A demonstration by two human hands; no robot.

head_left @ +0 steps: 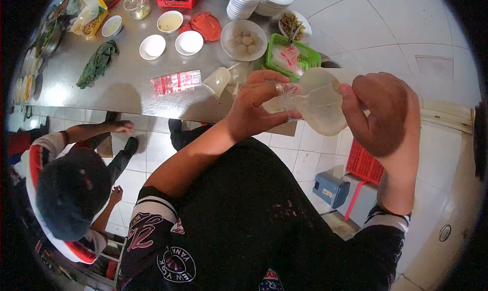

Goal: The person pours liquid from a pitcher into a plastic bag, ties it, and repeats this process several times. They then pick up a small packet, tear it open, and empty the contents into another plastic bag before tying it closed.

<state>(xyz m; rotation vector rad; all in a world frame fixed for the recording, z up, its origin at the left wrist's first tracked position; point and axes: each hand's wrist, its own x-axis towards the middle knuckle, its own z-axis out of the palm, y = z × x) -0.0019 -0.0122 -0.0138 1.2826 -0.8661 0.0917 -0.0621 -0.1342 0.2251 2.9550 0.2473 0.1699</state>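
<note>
A clear plastic bag, swollen with pale cloudy liquid, hangs in the air between my hands over the table's front edge. My left hand is closed on the bag's gathered, twisted plastic at its left. On the other side, my right hand has its fingers curled, with thumb and fingertips against the bag's right edge. Whether those fingertips also pinch something thin is hidden. Below the left hand's wrist side, a translucent plastic bag lies on the steel table, beside a red-and-white printed plastic packet.
The steel table carries white bowls, a bowl of round balls, a green basket, stacked bowls, a red cloth and a green cloth. Another person stands at left. A red crate is at lower right.
</note>
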